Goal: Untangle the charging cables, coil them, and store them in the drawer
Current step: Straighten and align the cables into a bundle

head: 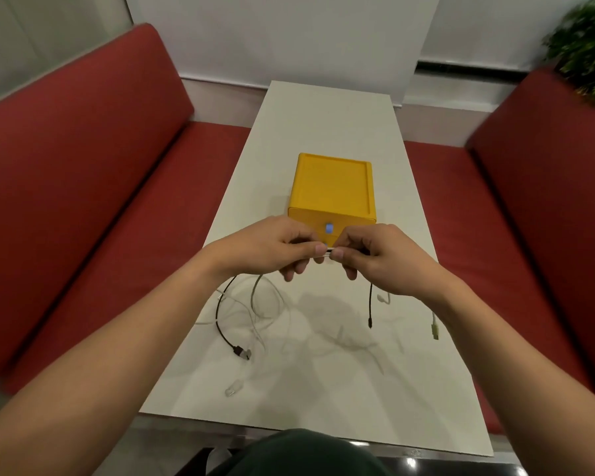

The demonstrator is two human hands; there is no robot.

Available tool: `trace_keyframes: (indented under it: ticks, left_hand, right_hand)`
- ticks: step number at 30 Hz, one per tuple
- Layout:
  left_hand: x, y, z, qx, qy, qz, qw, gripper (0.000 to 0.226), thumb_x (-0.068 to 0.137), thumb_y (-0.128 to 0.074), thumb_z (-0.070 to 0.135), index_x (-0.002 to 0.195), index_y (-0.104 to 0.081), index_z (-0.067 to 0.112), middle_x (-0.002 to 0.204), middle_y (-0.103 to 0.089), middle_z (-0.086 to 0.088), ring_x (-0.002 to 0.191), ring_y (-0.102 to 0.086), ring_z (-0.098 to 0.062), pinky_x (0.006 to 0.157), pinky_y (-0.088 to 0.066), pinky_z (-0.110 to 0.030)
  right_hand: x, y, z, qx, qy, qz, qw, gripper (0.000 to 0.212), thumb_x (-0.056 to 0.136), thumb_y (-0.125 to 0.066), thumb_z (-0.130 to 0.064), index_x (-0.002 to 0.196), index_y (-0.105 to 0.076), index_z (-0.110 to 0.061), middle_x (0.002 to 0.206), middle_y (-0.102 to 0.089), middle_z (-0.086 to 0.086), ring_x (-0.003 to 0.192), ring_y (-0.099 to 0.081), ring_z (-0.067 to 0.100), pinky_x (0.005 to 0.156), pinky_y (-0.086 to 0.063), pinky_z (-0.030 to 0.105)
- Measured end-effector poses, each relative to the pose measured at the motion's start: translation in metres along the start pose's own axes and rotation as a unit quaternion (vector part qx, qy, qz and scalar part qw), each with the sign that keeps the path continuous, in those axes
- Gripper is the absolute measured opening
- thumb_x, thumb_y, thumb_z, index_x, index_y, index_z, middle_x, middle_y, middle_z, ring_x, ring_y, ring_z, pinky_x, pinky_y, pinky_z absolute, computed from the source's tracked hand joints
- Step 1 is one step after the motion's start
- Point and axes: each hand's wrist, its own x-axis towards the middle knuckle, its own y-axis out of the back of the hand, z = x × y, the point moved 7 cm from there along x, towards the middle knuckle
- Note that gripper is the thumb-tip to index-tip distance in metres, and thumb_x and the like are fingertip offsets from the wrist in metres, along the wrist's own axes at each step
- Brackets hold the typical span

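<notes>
My left hand and my right hand are raised over the white table, thumbs almost touching, pinching a bunch of charging cables between them. A black cable loops down from the left hand and ends in a plug near the table's left edge. White cables hang tangled beside it. A black cable end and a white plug dangle below the right hand. Behind the hands stands the yellow drawer box, its drawer closed, with a small blue handle.
Red padded benches run along both sides of the narrow table. A white wall lies at the far end and a green plant stands at the upper right. A white plug rests near the front left of the table.
</notes>
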Motion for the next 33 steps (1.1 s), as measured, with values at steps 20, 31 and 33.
trace_keyframes:
  ticks: [20, 31, 33]
  left_hand:
    - [-0.008, 0.011, 0.042, 0.129, -0.034, 0.051, 0.99, 0.022, 0.102, -0.063, 0.023, 0.082, -0.071, 0.018, 0.054, -0.055, 0.031, 0.053, -0.05, 0.007, 0.054, -0.037, -0.01]
    - [-0.021, 0.027, 0.031, 0.17, 0.008, 0.073, 0.983, 0.021, 0.102, -0.062, 0.028, 0.085, -0.073, 0.022, 0.053, -0.055, 0.033, 0.051, -0.051, 0.007, 0.05, -0.036, -0.01]
    - [-0.021, 0.026, 0.031, 0.163, 0.012, 0.074, 0.984, 0.022, 0.102, -0.063, 0.029, 0.084, -0.073, 0.022, 0.053, -0.055, 0.03, 0.05, -0.05, 0.005, 0.051, -0.036, -0.011]
  right_hand:
    - [-0.018, 0.027, 0.015, 0.14, -0.034, -0.078, 0.987, 0.015, 0.098, -0.07, -0.015, 0.102, -0.057, -0.007, 0.082, -0.075, 0.007, 0.072, -0.075, 0.025, 0.07, -0.059, 0.04]
    - [-0.033, 0.049, 0.048, -0.133, -0.022, -0.1, 0.986, 0.032, 0.086, -0.077, -0.023, 0.066, -0.053, -0.016, 0.061, -0.065, -0.008, 0.062, -0.066, 0.013, 0.06, -0.051, 0.034]
    - [-0.035, 0.053, 0.062, -0.088, -0.06, -0.092, 0.99, 0.046, 0.08, -0.086, -0.042, 0.066, -0.056, -0.012, 0.053, -0.059, -0.009, 0.05, -0.055, 0.007, 0.051, -0.04, 0.019]
